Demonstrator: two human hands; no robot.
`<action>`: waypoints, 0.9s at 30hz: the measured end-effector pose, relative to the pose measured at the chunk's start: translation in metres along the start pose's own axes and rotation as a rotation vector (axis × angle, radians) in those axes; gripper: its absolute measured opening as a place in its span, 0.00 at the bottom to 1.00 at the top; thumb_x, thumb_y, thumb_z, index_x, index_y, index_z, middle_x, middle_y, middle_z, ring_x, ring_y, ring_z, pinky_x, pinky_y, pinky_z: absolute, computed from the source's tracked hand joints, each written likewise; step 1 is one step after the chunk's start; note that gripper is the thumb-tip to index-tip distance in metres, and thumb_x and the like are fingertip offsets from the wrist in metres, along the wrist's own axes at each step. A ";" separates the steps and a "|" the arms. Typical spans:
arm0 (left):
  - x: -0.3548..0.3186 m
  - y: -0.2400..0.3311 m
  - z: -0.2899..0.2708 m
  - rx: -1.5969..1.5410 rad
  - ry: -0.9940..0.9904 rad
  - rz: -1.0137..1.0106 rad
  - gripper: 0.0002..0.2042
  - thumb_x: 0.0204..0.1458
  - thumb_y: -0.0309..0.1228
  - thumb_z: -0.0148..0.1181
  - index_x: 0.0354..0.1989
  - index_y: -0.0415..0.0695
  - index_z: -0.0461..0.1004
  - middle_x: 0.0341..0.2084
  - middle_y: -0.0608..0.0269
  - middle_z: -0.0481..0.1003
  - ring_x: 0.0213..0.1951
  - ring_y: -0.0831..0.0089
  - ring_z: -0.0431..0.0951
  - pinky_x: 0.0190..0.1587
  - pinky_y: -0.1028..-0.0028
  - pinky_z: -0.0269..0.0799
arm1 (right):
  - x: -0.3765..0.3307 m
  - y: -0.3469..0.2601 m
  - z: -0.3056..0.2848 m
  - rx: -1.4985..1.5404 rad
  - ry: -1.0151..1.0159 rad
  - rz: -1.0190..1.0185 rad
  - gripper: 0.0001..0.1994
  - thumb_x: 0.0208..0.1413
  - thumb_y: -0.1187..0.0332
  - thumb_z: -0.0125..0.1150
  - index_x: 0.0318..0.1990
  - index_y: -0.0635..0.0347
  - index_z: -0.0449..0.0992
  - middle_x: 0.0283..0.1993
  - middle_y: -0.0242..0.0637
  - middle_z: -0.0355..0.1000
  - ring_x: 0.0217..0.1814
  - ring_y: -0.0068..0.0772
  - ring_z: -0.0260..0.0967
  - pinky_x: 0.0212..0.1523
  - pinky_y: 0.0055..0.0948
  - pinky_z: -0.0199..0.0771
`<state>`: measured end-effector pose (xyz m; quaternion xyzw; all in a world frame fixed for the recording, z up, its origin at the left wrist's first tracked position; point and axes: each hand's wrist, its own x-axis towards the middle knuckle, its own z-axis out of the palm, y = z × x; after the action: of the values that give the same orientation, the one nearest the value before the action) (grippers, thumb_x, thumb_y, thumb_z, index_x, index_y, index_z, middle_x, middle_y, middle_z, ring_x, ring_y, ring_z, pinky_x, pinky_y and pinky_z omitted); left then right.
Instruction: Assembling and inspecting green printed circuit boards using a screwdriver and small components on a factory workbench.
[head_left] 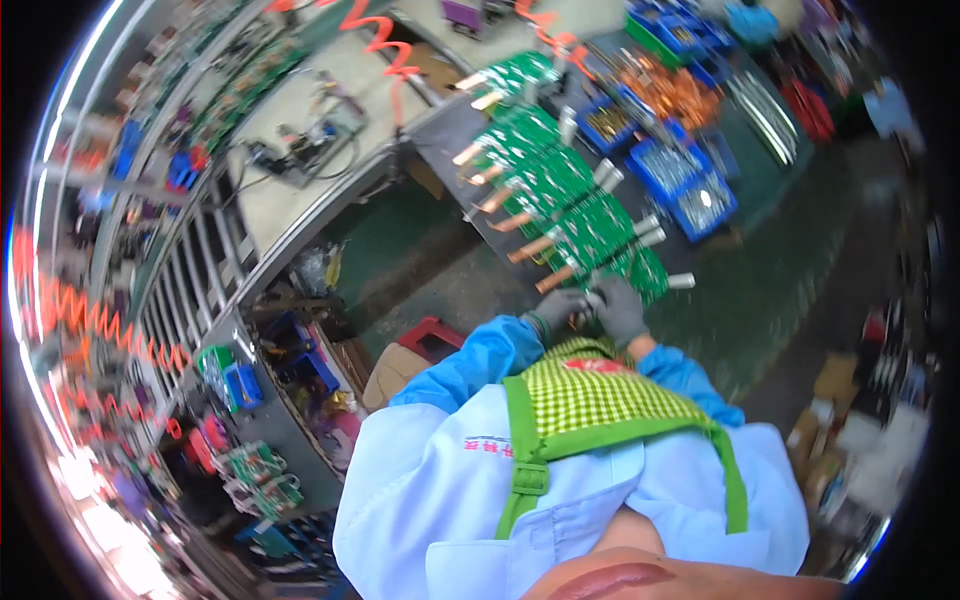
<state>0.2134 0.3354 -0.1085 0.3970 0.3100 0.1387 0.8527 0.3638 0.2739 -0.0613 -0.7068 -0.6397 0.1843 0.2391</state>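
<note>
My left hand (556, 311), in a grey glove, is close in front of my apron, its fingers curled in. Beside it my right hand (618, 307), gloved too, is bent over at the near corner of a green circuit board (642, 270). The hands nearly meet, and whatever is between their fingers is too small and blurred to name. Beyond them, several more green circuit boards (592, 228) lie in an overlapping row on the dark bench. Copper-coloured strips (531, 249) stick out on the left of the row, and silvery bars (651, 237) on the right.
Blue bins of small metal parts (703, 203) stand right of the boards, with a heap of copper-coloured pieces (665, 92) behind. Orange coiled hoses (385, 50) hang over the pale bench (290, 200) at left. A red stool (432, 338) is low by my left arm.
</note>
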 end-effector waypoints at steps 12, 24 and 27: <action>0.000 -0.006 -0.003 -0.240 -0.013 -0.242 0.08 0.53 0.25 0.47 0.39 0.36 0.68 0.27 0.62 0.69 0.25 0.80 0.70 0.23 0.85 0.67 | 0.000 -0.004 -0.006 -0.122 -0.113 0.134 0.07 0.47 0.62 0.54 0.32 0.53 0.71 0.34 0.37 0.66 0.35 0.41 0.67 0.34 0.38 0.68; 0.003 -0.006 -0.003 -0.294 -0.004 -0.249 0.09 0.53 0.23 0.44 0.40 0.35 0.68 0.29 0.61 0.69 0.27 0.79 0.69 0.24 0.85 0.67 | -0.006 -0.002 0.003 -0.076 0.020 0.099 0.07 0.45 0.63 0.54 0.30 0.54 0.70 0.31 0.39 0.65 0.34 0.43 0.67 0.34 0.38 0.68; 0.006 -0.010 -0.003 -0.282 0.033 -0.269 0.10 0.52 0.22 0.43 0.40 0.35 0.68 0.28 0.61 0.69 0.26 0.79 0.69 0.23 0.85 0.67 | -0.006 0.000 0.002 -0.087 0.052 0.073 0.08 0.45 0.62 0.55 0.31 0.54 0.70 0.32 0.39 0.65 0.35 0.45 0.66 0.34 0.40 0.67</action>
<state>0.2161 0.3330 -0.1201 0.2260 0.3518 0.0722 0.9055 0.3619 0.2681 -0.0633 -0.7441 -0.6143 0.1467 0.2177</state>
